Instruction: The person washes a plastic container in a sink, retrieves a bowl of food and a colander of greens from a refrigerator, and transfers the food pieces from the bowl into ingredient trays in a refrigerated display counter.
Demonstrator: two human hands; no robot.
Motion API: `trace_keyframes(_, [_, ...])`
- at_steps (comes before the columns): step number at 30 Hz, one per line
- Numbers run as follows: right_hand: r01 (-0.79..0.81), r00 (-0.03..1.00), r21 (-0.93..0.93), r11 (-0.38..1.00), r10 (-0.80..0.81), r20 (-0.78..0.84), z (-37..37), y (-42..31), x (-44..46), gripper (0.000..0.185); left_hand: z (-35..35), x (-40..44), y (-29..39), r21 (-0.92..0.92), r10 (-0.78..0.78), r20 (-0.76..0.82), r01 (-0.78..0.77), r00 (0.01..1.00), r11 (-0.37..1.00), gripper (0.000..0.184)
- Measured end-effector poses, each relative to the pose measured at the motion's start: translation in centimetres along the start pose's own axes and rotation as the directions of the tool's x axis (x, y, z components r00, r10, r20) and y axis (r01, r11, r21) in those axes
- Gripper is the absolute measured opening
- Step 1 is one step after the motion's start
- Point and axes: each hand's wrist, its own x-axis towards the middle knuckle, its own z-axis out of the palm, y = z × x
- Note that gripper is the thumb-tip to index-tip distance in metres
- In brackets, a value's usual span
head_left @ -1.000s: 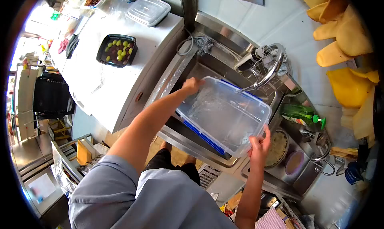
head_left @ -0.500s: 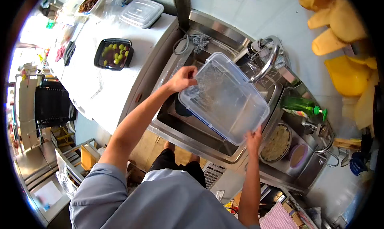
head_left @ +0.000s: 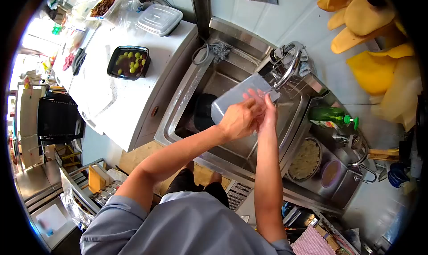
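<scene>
A translucent plastic container (head_left: 234, 94) is tilted over the steel sink (head_left: 162, 132), close below the faucet spout (head_left: 292, 72). My left hand (head_left: 240, 120) grips its near side, fingers curled. Right beside it, my right hand (head_left: 267, 111) is closed on the same side, with fingertips showing at the plastic. The two hands touch or overlap, so part of the grip is hidden. Under the container's left end, a black plastic tub (head_left: 205, 112) sits in the sink basin.
Left of the sink, a white counter (head_left: 133, 99) holds a black tray of green fruit (head_left: 129, 62) and a lidded container (head_left: 159, 20). A green soap bottle (head_left: 327, 117), a round pot (head_left: 305, 159) and a purple-rimmed bowl (head_left: 330, 173) stand right. Yellow gloves (head_left: 361, 14) hang on the wall.
The container has turned from lying broad and flat to a steep tilt. My hands have come together on one side of it; the right hand moved up and left, the left hand rightward and down.
</scene>
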Motion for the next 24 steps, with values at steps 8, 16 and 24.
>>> trace_keyframes(8, [0.102,0.995,0.381,0.919,-0.103,-0.018,-2.5,1.2,-2.6,0.051,5.5,4.2,-0.4,0.159,0.116,-0.075,-0.103,0.99,0.982,0.048])
trace_keyframes(16, [0.337,0.937,0.389,0.857,-0.266,-0.224,-5.6,0.5,-4.7,0.057,4.0,-1.2,1.2,0.266,0.147,-0.085,-0.12,0.985,0.956,0.056])
trace_keyframes(24, [0.22,0.972,0.404,0.888,-0.232,-0.019,-5.9,4.9,-4.9,0.045,3.0,7.6,3.4,0.238,-0.414,0.166,0.371,0.895,0.897,0.051])
